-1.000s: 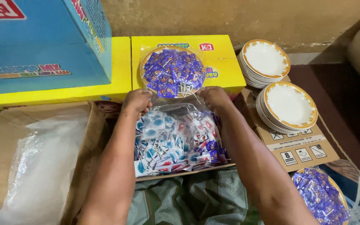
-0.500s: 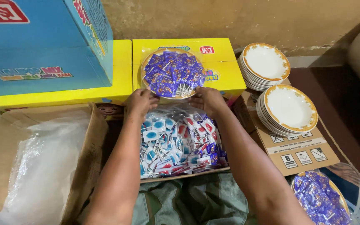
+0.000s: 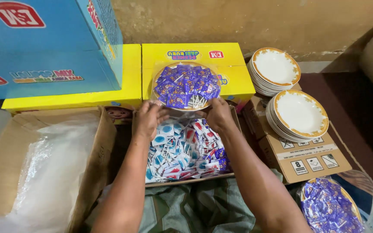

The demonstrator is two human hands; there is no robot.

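A plate heaped with purple-wrapped lollipops (image 3: pixel 185 85), covered in clear plastic, rests on a yellow carton (image 3: pixel 234 77). My left hand (image 3: pixel 150 120) and my right hand (image 3: pixel 219 114) are at the plate's near edge, fingers curled on its plastic wrap. Under my hands, an open cardboard box (image 3: pixel 186 149) holds many small candies in blue, white and red wrappers.
A large blue carton (image 3: pixel 44 47) stands on another yellow carton (image 3: pixel 65 101) at the left. An open box with clear plastic sheets (image 3: pixel 39 172) is near left. Two stacks of white gold-rimmed plates (image 3: pixel 277 69) (image 3: pixel 299 114) sit right. Another wrapped candy plate (image 3: pixel 329 207) lies bottom right.
Both hands have moved from the far edge of the candy box up to the near edge of the wrapped plate. The plate stays on the yellow carton.
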